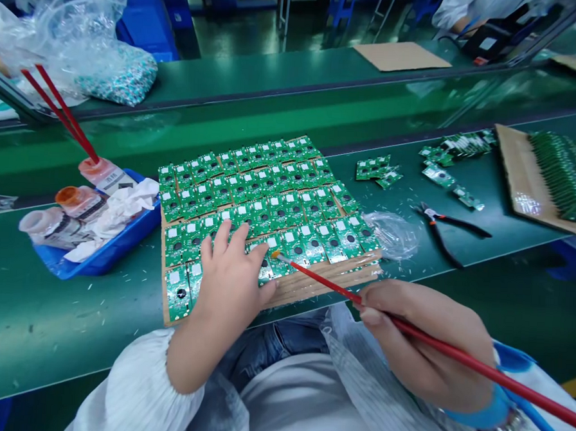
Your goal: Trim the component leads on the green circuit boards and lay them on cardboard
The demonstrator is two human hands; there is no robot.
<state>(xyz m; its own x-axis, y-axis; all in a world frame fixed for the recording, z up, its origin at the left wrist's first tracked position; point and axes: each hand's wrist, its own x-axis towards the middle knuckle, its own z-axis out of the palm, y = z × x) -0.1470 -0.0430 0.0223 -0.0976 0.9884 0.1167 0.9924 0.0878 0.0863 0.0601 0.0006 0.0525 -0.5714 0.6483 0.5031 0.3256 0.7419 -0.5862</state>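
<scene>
Rows of green circuit boards (281, 209) with white square parts and dark round parts lie on a sheet of cardboard (313, 278). My left hand (231, 270) rests over the lower left boards with its fingers spread, covering some of them. Between the fingers and thumb of my right hand (426, 338) is a thin red paintbrush (320, 279), held slantwise. Its yellowish bristle tip is at a board just right of my left hand; whether it touches cannot be told. A blue band and a bracelet circle my right wrist.
At left, a blue tray (107, 251) holds several bottles, crumpled tissue (124, 210) and red sticks. Right of the boards lie clear plastic wrap (393, 235), cutting pliers (444, 227) and loose boards (375, 168). More boards stand on cardboard (517, 173). Another person's arm (465, 22) shows behind.
</scene>
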